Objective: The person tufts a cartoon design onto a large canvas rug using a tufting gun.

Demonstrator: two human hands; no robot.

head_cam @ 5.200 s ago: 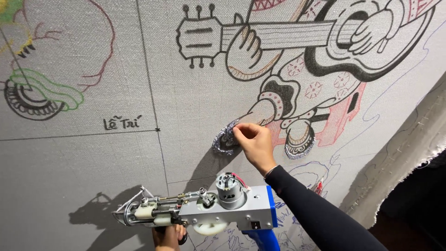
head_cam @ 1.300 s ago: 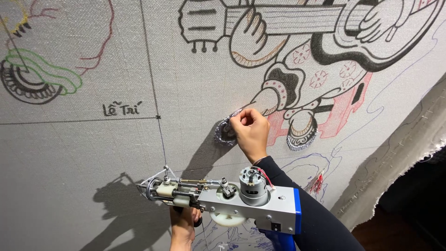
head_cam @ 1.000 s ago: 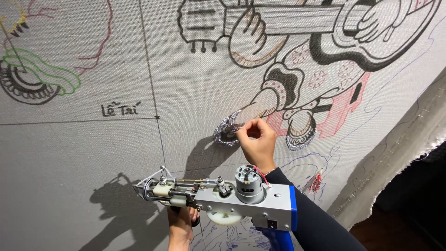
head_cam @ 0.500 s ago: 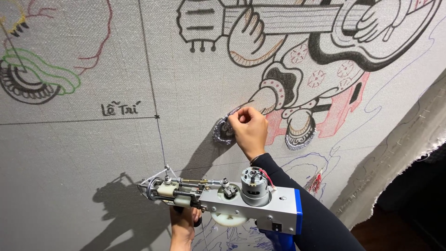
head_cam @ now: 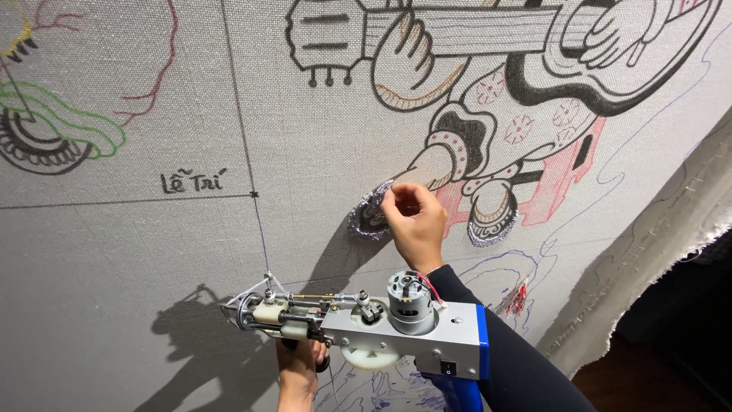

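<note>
Our right hand (head_cam: 415,225) is up on the cloth (head_cam: 152,252), fingers pinched on the grey tuft (head_cam: 367,219), which lies just left of the fingertips, touching them. Whether a strand sits in the pinch we cannot tell. Our left hand (head_cam: 299,368) grips the tufting gun (head_cam: 366,324) from below, closed round its handle. The gun's long axis runs level, needle end pointing left. The tuft sits above the gun; the right hand is nearer to it.

Grey tufting cloth (head_cam: 137,252) stretched upright, marker drawing of a guitar player (head_cam: 518,76) across its top, small tufted grey patch (head_cam: 366,217) in it, second tufted patch (head_cam: 492,221) nearby, ruled pencil lines (head_cam: 236,114).
</note>
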